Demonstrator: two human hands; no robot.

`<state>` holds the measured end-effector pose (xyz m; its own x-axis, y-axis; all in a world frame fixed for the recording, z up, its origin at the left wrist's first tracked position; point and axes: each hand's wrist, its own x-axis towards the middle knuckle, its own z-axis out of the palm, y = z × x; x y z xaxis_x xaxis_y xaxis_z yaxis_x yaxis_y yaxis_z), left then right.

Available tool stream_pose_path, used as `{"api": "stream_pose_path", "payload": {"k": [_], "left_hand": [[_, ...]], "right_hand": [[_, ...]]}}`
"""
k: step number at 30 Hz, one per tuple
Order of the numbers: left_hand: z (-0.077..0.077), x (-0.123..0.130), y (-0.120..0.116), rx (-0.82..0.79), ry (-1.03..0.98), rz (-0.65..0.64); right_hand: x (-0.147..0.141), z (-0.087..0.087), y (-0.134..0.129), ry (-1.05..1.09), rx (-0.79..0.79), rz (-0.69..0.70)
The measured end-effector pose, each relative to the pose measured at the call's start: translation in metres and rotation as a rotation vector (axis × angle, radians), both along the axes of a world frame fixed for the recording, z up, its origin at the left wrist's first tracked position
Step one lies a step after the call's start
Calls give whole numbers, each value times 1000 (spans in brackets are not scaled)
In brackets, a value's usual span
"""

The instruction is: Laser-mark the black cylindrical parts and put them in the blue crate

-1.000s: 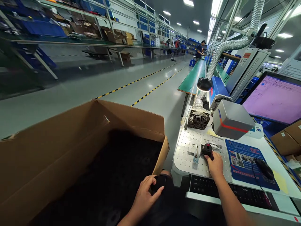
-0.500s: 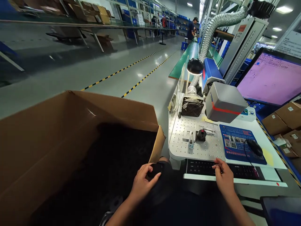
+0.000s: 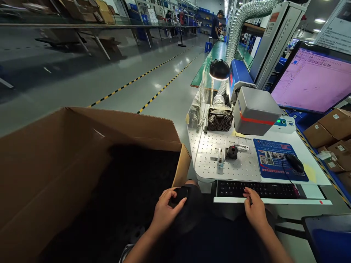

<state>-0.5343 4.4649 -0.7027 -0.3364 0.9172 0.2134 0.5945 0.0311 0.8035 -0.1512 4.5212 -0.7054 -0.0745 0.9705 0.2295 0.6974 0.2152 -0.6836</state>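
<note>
Black round part [image 3: 181, 194] is in the left hand [image 3: 165, 209], pinched between thumb and fingers, at 6 o'clock in view, just beside the right-hand corner of the open cardboard box [image 3: 137, 126]. Box takes up 8 o'clock, dark heap [image 3: 137, 182] inside, too dim to make out single pieces. Right hand [image 3: 255, 207] at 4 o'clock: fingers loosely curled, thumb a little apart from the index, at the front edge of the keyboard [image 3: 274, 190]; can't tell if it touches any keys. Hands well apart. Second black part [image 3: 232, 153] sits between 3 and 4 o'clock, against the metal stops [image 3: 220, 157] on the perforated plate [image 3: 241, 170], red spot on it. Clocking from that part: fan [image 3: 220, 122] at 11, grey housing [image 3: 255, 109] with red stripe at 1, blue mouse pad [image 3: 270, 170] at 3 with the mouse [image 3: 294, 163] on it. Plate and pad lie on the white worktop [image 3: 304, 149]. Back to whole view: monitor [image 3: 315, 80] between 2 and 3, screen pink; stacked cartons [image 3: 329, 135] at 3; green worktop [image 3: 203, 71] at 1, person [image 3: 215, 27] standing near its far end.
</note>
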Motion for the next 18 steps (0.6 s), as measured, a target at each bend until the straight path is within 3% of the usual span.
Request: {"api": "stream_pose_path", "payload": {"k": [9, 18], "left_hand": [[-3, -2, -1, 5, 3, 12], [-9, -9, 3, 79, 63, 22]], "right_hand": [[-7, 35, 32, -1, 112, -5], [-58, 66, 111, 1, 137, -26]]}}
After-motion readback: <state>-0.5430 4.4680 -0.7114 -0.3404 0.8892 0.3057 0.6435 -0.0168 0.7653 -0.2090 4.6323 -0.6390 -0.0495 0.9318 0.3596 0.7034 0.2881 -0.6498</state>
